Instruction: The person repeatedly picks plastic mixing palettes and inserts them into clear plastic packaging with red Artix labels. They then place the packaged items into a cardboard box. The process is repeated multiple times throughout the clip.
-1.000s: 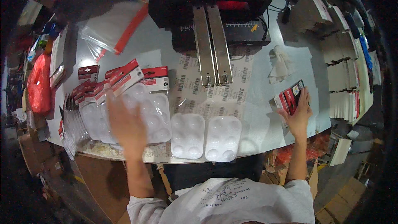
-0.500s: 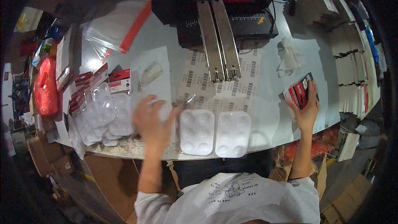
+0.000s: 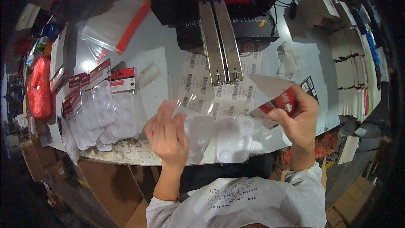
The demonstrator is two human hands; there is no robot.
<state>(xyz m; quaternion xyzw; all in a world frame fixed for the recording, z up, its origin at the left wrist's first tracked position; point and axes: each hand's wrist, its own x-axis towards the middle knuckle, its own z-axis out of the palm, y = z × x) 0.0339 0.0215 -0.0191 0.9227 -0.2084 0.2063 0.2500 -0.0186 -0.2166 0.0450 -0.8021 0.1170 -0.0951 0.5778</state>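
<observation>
My left hand is closed at the left edge of a clear plastic bag. Inside the bag is a white paint palette with round wells, now tilted and partly behind my fingers. Just to its right a second white palette lies flat near the table's front edge. My right hand grips a folded red and white header card above the table, its flaps spread apart. Behind that hand, a small stack of dark-edged cards rests on the table.
Packed palettes with red header cards are heaped at left. A machine with two metal bars stands at the back over a barcode-printed sheet. Clear bags with a red strip lie back left, card stacks at right.
My right hand has come left from the card stack, carrying one header card. My left hand has moved right and closed on the left palette's bag, and that palette has tilted.
</observation>
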